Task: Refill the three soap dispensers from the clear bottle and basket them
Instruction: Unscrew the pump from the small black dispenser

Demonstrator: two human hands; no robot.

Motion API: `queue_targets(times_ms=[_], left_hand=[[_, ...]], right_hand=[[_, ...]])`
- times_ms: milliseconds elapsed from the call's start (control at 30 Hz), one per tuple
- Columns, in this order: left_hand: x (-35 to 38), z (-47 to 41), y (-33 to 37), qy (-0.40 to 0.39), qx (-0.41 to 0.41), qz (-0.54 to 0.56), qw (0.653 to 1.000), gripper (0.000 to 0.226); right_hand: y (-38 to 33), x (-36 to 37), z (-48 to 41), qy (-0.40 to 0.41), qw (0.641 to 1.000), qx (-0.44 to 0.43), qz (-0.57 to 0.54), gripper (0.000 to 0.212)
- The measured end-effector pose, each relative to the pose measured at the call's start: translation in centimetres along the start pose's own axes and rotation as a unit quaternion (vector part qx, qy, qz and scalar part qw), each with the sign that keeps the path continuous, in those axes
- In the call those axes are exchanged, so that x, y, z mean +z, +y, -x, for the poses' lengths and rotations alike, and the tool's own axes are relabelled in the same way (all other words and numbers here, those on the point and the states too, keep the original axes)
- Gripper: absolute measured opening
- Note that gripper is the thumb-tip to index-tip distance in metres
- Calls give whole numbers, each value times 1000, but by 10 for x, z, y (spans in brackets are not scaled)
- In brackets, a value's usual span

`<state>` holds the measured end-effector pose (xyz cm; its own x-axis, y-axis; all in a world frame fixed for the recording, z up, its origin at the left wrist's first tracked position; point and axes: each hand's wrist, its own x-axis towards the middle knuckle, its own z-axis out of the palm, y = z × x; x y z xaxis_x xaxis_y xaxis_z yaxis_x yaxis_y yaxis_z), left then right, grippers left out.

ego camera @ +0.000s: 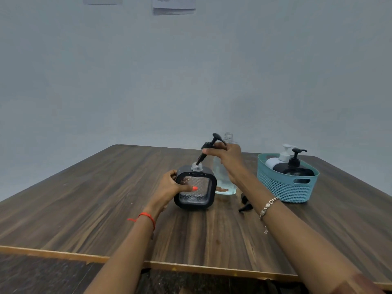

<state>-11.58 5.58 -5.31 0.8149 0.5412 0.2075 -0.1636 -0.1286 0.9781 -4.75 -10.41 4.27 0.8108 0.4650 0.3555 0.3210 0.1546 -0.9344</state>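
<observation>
soap dispensers number three: a white dispenser and a black dispenser already stand in the teal basket at the right of the desk. the third, a square dispenser, stands upright mid-desk. the left hand grips its left side, thumb across the patterned window. the right hand pinches the black pump, tilted, its tube tip at the open neck; going in or coming out, i cannot tell. the clear bottle stands uncapped just behind. a small black part lies near the right forearm. by my judgement, this last one remains to be closed and basketed.
</observation>
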Motion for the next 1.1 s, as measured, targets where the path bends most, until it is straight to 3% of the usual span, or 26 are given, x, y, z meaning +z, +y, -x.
queue_targets(times_ms=[133,233,367,467,600,700,1100], left_hand=[[-8,0,2,55,-6,22,998,54],[-16,-3,3,118,1,43,992,48],[-25,-11,0,186,14,54,981,42],[-25,-13,1,200,25,51,978,44],[-20,-15,2,205,32,48,977,50],[-19,-17,1,202,34,45,978,50],[-10,-30,-15,209,25,46,977,52]], right_hand=[[-5,-5,-2,45,996,-72,-33,22],[0,-11,-3,43,990,-137,-2,33],[27,-15,4,-42,969,-194,146,37],[65,-15,8,-121,913,-258,291,31],[102,-13,7,-231,825,-243,455,45],[107,-14,10,-246,798,-215,507,48],[110,-16,10,-256,787,-208,522,62]])
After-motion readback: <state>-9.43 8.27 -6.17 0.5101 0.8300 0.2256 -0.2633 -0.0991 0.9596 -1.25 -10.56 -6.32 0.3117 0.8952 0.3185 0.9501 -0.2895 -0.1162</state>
